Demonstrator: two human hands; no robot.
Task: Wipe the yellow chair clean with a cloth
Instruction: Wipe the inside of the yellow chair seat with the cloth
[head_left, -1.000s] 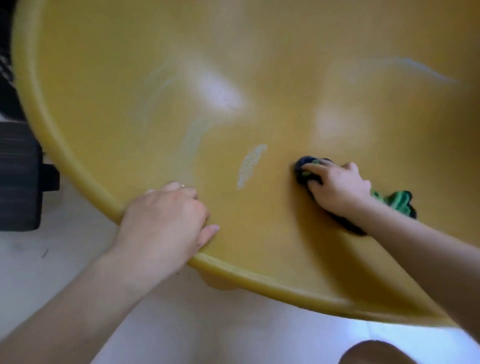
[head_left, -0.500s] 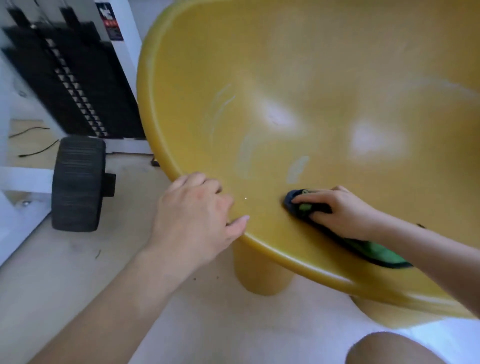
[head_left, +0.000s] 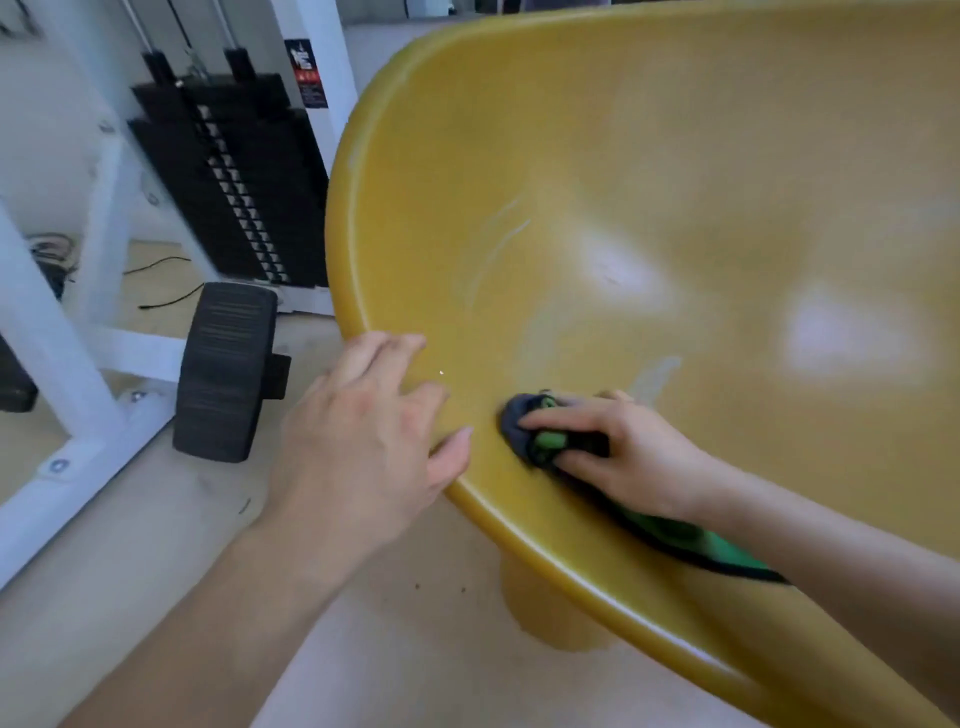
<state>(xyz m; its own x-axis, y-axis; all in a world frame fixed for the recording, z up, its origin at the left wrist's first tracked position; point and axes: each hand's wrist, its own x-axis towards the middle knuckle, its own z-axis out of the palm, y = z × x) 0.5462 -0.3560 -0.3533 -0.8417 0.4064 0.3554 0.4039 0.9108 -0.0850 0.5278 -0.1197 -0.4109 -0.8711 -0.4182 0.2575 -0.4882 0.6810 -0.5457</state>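
The yellow chair (head_left: 649, 171) is a big glossy plastic shell that fills the right and upper part of the view, with pale wet smears on its seat. My left hand (head_left: 363, 436) grips its front rim, fingers over the edge and thumb on the inside. My right hand (head_left: 618, 452) presses a bunched dark grey and green cloth (head_left: 535, 431) against the inside of the seat close to the rim. The cloth's green tail trails under my right wrist. A stubby yellow chair leg (head_left: 545, 613) shows below the rim.
A white gym machine frame (head_left: 47, 332) with a black weight stack (head_left: 244, 182) stands at the left. A black padded roller (head_left: 223, 369) juts from it close to my left hand. Cables lie on the pale floor (head_left: 156, 545).
The view has pulled back and swung left, bringing the gym machine and floor into sight. My right hand has dragged the cloth down and left toward the rim. My left hand keeps its hold.
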